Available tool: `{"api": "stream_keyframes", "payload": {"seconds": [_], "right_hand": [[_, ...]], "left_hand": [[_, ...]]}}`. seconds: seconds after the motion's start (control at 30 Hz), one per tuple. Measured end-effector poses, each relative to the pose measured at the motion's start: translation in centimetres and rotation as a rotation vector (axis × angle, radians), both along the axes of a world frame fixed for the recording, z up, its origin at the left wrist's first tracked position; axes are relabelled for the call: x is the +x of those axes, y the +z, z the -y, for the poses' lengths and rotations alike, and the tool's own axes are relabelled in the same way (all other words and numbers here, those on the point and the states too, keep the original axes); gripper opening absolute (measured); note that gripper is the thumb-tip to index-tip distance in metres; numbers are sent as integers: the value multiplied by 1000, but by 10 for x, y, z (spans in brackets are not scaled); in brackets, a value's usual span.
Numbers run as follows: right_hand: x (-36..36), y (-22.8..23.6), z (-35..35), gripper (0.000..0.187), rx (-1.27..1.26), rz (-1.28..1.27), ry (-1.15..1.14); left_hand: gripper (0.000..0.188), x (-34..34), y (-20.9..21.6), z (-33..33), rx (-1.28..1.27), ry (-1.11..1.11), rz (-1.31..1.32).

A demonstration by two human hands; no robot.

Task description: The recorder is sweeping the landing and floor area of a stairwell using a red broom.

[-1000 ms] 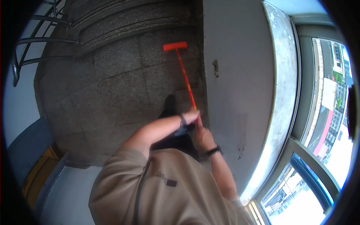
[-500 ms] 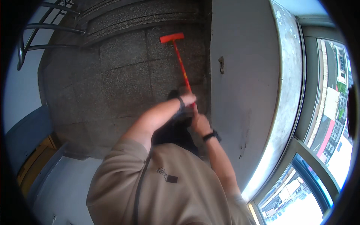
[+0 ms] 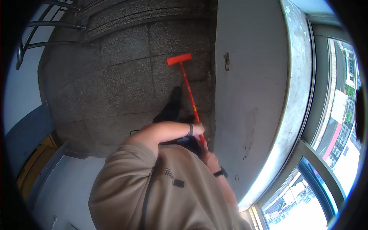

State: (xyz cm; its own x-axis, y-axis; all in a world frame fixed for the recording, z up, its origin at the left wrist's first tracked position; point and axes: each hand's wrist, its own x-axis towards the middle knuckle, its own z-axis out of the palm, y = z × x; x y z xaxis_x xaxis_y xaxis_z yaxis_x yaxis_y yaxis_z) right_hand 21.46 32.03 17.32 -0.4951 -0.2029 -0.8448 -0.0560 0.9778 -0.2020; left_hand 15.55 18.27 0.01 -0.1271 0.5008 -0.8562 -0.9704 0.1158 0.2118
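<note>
Red mop head (image 3: pixel 179 59): sliding lower in upper middle, being pulled nearer.
Left hand (image 3: pixel 198 129), right hand (image 3: pixel 211 160): fingers hugging stick (image 3: pixel 190 92).

The T-shaped tool (image 3: pixel 179 59) is coloured orange-red, its handle (image 3: pixel 192 100) marked in yellow. Left of the tool, the floor (image 3: pixel 122 84) is speckled dark grey-brown; right of it, the wall (image 3: pixel 249 96) is painted grey; this side of it, the tan shirt (image 3: pixel 188 205) is marked with a dark rectangle (image 3: pixel 178 183).
</note>
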Motion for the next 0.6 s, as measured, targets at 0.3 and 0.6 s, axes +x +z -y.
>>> {"api": "stream_keyframes", "payload": {"seconds": [0.3, 0.6], "right_hand": [[-98, -70, 79, 64, -190, -181, 5], [-6, -50, -17, 60, -275, -123, -81]], "left_hand": [[32, -100, -38, 77, -540, 228, -224], [44, 1, -12, -13, -425, 122, -181]]}}
